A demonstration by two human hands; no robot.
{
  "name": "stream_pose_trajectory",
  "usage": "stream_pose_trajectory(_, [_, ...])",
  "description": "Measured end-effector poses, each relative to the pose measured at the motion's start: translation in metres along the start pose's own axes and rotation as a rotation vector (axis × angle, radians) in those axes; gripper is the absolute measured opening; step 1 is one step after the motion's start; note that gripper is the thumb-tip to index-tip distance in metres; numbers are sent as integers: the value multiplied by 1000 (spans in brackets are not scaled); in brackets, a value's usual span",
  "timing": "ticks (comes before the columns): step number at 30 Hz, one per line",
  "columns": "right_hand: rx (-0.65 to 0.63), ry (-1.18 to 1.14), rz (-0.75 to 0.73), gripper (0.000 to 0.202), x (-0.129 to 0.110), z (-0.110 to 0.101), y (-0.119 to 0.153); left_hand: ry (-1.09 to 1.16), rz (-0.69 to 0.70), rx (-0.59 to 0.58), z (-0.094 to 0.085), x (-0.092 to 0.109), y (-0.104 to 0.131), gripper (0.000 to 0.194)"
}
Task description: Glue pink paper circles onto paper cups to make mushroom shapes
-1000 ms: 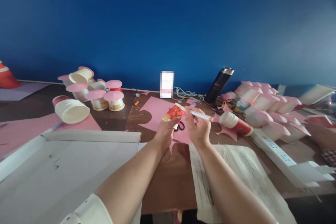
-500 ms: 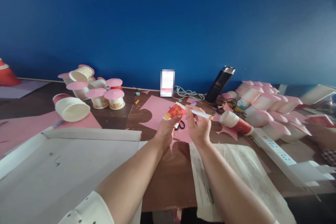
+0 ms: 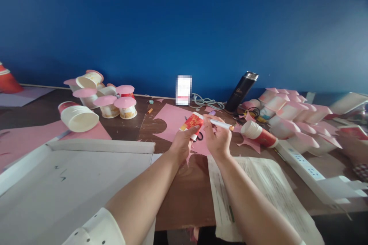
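My left hand (image 3: 184, 141) is closed around a red paper cup (image 3: 192, 121) with gold print, tilted on its side above a cut pink sheet (image 3: 169, 116). Close by on the right, my right hand (image 3: 218, 138) grips a white marker pen (image 3: 220, 123) with an orange end pointing right. My right fingertips are beside the cup's rim; whether they touch it I cannot tell. Dark scissors handles (image 3: 199, 136) show partly from under the cup, on the pink paper.
Paper cups with pink discs (image 3: 105, 107) stand at left, and more are stacked at right (image 3: 290, 111). A black thermos (image 3: 240, 92) leans at the wall. A power strip (image 3: 301, 164), nested red cups (image 3: 260, 134) and a white box lid (image 3: 94, 183) flank my arms. Another person's hand (image 3: 349, 143) is far right.
Hardly anything differs. The cup and both hands have shifted a few pixels to the right, with the grips unchanged.
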State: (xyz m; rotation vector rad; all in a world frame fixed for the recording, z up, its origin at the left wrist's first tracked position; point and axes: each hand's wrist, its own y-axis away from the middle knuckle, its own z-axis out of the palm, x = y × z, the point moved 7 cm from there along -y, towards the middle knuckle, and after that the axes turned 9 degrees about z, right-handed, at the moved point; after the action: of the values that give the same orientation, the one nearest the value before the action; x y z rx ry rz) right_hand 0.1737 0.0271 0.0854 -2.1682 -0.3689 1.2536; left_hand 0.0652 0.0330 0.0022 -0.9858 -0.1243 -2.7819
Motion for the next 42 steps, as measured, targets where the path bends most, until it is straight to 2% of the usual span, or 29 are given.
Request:
stream_pose_trajectory(16, [14, 43, -12, 26, -4, -1, 1, 35, -52, 44, 1, -1, 3, 31])
stream_pose_trajectory(42, [9, 31, 38, 25, 4, 2, 1, 53, -130, 147, -4, 0, 6, 22])
